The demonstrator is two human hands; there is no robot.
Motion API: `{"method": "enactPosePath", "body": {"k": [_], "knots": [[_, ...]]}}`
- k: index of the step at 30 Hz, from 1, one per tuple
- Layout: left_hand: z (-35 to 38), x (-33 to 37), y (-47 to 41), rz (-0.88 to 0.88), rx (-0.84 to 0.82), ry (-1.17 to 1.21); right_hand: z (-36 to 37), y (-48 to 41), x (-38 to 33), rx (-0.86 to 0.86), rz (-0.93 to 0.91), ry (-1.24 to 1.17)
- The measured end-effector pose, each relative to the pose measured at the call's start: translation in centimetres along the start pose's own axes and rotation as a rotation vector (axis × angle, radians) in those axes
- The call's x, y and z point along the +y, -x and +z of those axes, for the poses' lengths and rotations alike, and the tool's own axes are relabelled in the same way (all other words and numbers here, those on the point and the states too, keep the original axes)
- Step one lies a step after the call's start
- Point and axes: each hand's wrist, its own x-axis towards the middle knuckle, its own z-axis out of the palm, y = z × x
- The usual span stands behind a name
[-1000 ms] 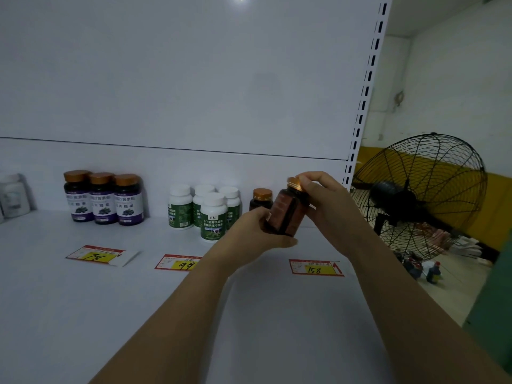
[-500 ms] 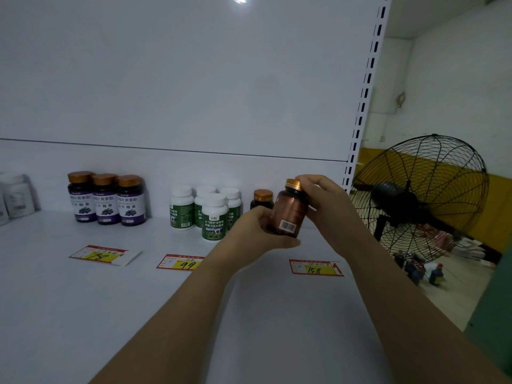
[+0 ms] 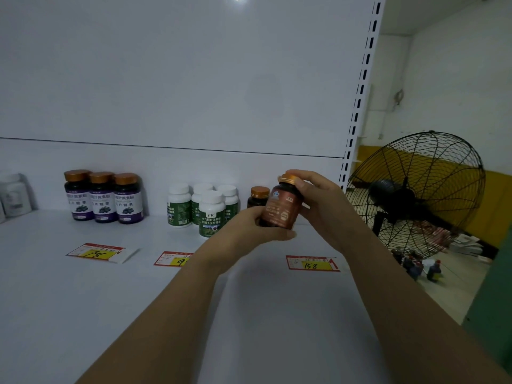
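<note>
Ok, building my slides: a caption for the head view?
Left hand and right hand hold a brown bottle above the white shelf.

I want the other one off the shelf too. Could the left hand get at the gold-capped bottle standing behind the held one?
Probably not yet: the left hand is busy, its grip round the brown bottle. The gold-capped bottle stands close behind with nothing between, so once freed it likely could.
</note>
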Motion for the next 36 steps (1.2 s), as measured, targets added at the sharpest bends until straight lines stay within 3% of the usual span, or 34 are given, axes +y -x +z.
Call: {"method": "enactPosePath", "body": {"k": [6,12,16,19,23,29,36], "knots": [[0.1,-0.2,-0.2,-0.011,0.056,-0.071,0.4,0.0,0.3,-0.042,0.062,0.090],[-0.6,0.3,0.3,0.116,0.060,0.035,1.6,0.5,-0.8,0.036,-0.122,0.192],[-0.8,0.0,0.0,0.272,0.302,0.114,2.6,1.0,-0.9,-0.050,-0.313,0.341],[-1.2,-0.5,-0.2,0.362,0.497,0.006,3.1,1.2,-0.4,-0.153,-0.359,0.399],[-1.1,-0.8,0.0,0.392,0.579,-0.110,3.2,1.0,0.1,-0.163,-0.384,0.450],[-1.0,0.2,0.1,0.319,0.446,-0.098,2.7,1.0,-0.9,-0.053,-0.321,0.336],[-0.3,1.8,0.8,0.009,0.039,0.188,1.0,0.3,-0.8,0.147,0.121,0.094]]}}
